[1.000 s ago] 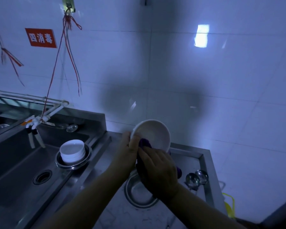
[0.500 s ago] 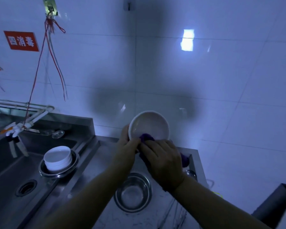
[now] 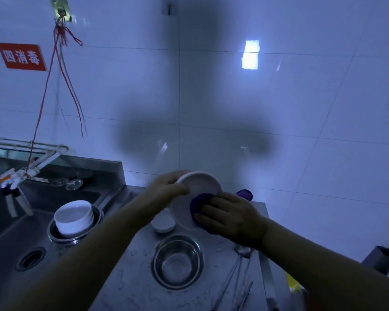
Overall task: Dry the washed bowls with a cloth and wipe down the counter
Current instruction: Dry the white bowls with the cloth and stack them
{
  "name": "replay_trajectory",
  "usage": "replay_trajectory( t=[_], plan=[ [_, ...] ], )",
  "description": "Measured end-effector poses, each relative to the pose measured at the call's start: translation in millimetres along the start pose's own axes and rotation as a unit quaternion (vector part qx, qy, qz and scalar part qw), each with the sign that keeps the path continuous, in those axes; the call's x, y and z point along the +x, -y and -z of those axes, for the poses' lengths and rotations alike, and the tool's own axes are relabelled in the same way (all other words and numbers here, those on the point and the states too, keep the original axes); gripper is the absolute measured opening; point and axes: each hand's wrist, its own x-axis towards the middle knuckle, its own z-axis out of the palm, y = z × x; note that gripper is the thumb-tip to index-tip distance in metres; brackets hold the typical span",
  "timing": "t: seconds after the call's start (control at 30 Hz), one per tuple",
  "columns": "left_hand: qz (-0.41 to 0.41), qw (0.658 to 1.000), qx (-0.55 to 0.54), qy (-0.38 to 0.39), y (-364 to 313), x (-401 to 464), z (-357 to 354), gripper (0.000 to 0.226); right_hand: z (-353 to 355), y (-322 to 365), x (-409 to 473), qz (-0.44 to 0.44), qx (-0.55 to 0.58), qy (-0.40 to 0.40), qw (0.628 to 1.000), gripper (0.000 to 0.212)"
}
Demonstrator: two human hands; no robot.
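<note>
- Tiled wall (image 3: pixel 301 131): white, glossy; bears a dark shadow at centre and a bright reflection upper right; red sign (image 3: pixel 21 56) with white characters at upper left; red strings (image 3: pixel 61 70) hang from a wall hook down to the tap.
- Counter (image 3: pixel 130 277): stainless steel, wet with droplets; runs from the wall toward the viewer, just right of the sink.
- Sink (image 3: pixel 14 239): steel basin at left, round drain visible; tap (image 3: pixel 20 173) reaches over its back edge.
- Stack of white bowls (image 3: pixel 73 217): sits inside a steel basin at the sink's right edge.
- Steel bowl (image 3: pixel 177 262): upright on the counter, below the hands.
- White bowl (image 3: pixel 198 187): held above the counter, tilted, inside facing the viewer.
- Left hand (image 3: pixel 169 187): fingers curled over the white bowl's upper left rim, gripping it.
- Right hand (image 3: pixel 231 217): fingers bent around the purple cloth (image 3: pixel 199 204), pressing it into the white bowl's lower right inside; a fold of the cloth shows beyond the rim.
- Small white dish (image 3: pixel 163 225): on the counter, partly hidden beneath the held bowl.
- Metal utensils (image 3: pixel 238 274): lying on the counter's right side; kind unclear.
</note>
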Motion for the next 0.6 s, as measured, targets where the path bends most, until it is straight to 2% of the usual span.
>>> replay_trajectory(
  t=[0.13,0.23,0.3,0.43,0.53,0.6],
  plan=[
    [-0.065,0.972,-0.15,-0.169,11,-1,-42,0.034,-7,23,26,-0.209,-0.02,-0.081,0.974,0.018],
    [-0.127,0.962,-0.115,-0.212,12,2,-49,0.033,-14,41,36,-0.27,0.003,-0.125,0.955,0.026],
    [-0.139,0.966,-0.09,-0.197,13,3,-43,0.031,-13,39,31,-0.244,0.0,-0.112,0.963,0.026],
    [-0.117,0.983,-0.034,-0.141,9,3,-28,0.029,-1,15,11,-0.094,-0.023,-0.052,0.994,0.014],
    [-0.049,0.998,0.044,-0.021,0,9,-7,0.036,8,-5,3,0.018,-0.01,-0.02,1.0,0.01],
    [-0.016,0.998,0.049,0.038,-5,13,3,0.037,12,-11,4,0.043,-0.004,-0.004,0.999,0.011]
  ],
)
